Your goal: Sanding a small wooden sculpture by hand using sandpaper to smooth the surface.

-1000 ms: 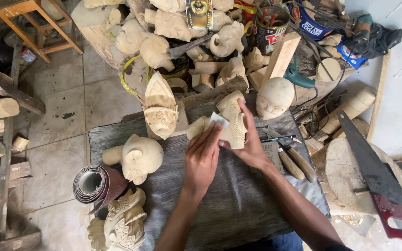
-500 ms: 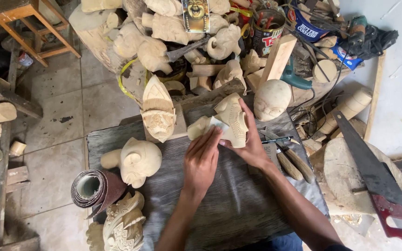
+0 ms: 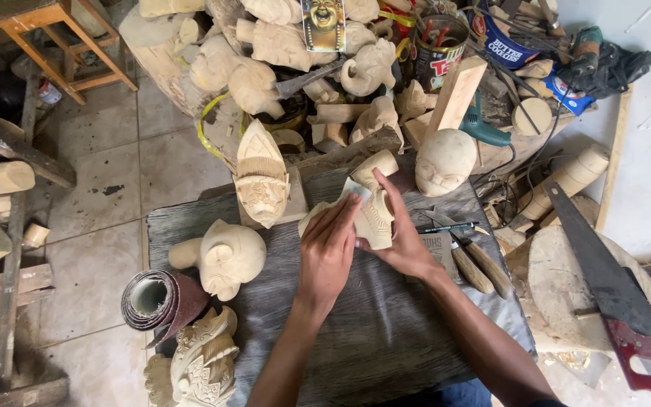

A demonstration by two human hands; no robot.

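A pale wooden carving (image 3: pixel 374 215) is held near the far middle of the grey tabletop (image 3: pixel 386 339), gripped from its right side by the right hand (image 3: pixel 404 241), whose fingers are wrapped closely around it; the left hand (image 3: pixel 329 252) is laid against its near left face, fingers pressed flat on a small folded sheet of sandpaper (image 3: pixel 352 194) that is pinned to the wood; the carving's long axis is seen to run from the near left up toward the far right, so that it lies directly beneath and just beyond both sets of fingers, neither hand being clearly nearer; a round carved head (image 3: pixel 224 256) is set well to the left, a roll of sandpaper (image 3: pixel 160 300) beside it, and two wooden-handled knives (image 3: pixel 476 260) are laid just right of the right hand.
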